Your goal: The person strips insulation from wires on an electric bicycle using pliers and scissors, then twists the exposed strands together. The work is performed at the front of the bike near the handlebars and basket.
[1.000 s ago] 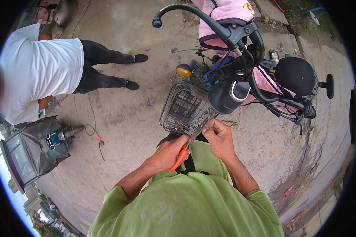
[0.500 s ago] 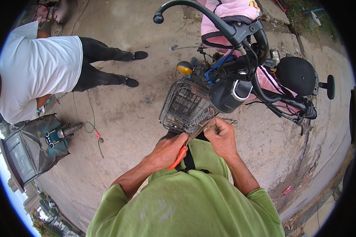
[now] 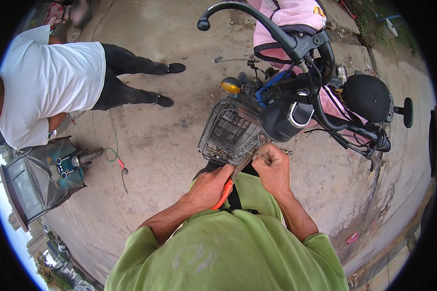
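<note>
My left hand is closed round a tool with a curved orange handle. Its greyish working end points up and to the right, toward the other hand; whether it is pliers or scissors I cannot tell. Close beside it my right hand is held in a tight pinch, knuckles up, and what sits between its fingers is hidden. Just beyond both hands stands a dark wire basket, below the handlebar of a partly stripped electric scooter with hanging cables.
A yellow-orange turn light and a black rounded housing sit by the basket. Pink padded fabric covers part of the scooter. To the left, a person in a white shirt stands near a covered three-wheeler. A green cable lies on the concrete.
The scooter, basket and the other person appear shifted slightly right in the picture. My hands keep nearly the same pose, still close together, with the orange-handled tool in the left.
</note>
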A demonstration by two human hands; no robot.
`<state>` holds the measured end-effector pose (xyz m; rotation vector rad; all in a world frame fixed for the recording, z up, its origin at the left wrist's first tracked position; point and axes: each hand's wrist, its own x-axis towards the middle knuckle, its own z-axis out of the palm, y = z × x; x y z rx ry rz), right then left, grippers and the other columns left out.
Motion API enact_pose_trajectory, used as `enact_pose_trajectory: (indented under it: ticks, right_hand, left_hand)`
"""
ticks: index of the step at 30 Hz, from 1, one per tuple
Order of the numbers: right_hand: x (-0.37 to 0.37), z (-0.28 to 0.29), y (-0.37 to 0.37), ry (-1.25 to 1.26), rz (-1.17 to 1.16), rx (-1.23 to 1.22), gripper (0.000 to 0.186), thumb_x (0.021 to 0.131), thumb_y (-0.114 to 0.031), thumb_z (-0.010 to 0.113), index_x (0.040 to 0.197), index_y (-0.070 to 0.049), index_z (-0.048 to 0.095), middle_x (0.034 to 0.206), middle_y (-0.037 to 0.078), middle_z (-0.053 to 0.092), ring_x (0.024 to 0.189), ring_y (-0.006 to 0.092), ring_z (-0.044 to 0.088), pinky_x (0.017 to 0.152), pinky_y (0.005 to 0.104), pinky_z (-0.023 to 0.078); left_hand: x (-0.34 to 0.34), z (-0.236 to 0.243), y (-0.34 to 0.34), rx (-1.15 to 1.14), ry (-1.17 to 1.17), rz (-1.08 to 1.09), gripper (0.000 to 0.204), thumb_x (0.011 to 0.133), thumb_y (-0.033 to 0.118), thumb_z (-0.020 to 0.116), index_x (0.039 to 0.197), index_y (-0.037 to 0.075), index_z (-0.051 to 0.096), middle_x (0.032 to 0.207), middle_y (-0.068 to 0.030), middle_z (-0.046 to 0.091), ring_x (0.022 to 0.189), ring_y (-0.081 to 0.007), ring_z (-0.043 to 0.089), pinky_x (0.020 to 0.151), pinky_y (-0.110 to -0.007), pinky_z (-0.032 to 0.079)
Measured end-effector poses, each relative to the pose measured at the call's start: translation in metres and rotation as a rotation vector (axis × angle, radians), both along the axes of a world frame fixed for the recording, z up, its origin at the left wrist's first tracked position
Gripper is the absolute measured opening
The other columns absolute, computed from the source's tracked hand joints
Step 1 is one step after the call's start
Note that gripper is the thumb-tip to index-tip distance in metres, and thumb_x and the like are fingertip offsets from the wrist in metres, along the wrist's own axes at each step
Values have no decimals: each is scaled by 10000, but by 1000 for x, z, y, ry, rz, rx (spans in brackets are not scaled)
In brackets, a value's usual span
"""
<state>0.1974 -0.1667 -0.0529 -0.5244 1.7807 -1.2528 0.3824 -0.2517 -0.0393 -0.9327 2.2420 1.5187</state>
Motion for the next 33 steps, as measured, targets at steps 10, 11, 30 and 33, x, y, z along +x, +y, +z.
enact_pose_trajectory:
  ticks: [10,11,30,33]
  right_hand:
    - [2,-13,0,-129,-147,-81,44,845,31,620,848,-13,614,702,-67,536,626,1,438,538,203,363]
    - [-1,-16,2,-146,-172,-94,47,852,33,616,862,-13,620,718,-66,549,634,1,449,545,199,369]
    - [4,-7,17,-175,-185,-107,55,882,11,661,884,-23,617,798,-52,598,695,7,508,624,187,417]
    - [8,-7,17,-139,-174,-133,51,879,10,666,889,-8,620,787,-49,597,684,4,502,598,195,421]
  left_hand:
    - [-6,-1,3,66,57,254,331,916,152,647,1186,43,489,882,-193,639,770,-390,637,696,-454,508]
    - [-4,-8,5,53,114,339,343,914,153,659,1195,42,497,835,-168,634,734,-349,644,685,-423,517]
    - [-31,-181,-3,-428,-102,307,863,830,176,732,1518,37,229,1254,-283,550,1164,-459,550,974,-508,479]
    - [-36,-172,-4,-412,-196,254,876,850,210,716,1534,51,192,1278,-283,548,1148,-455,571,968,-510,485]
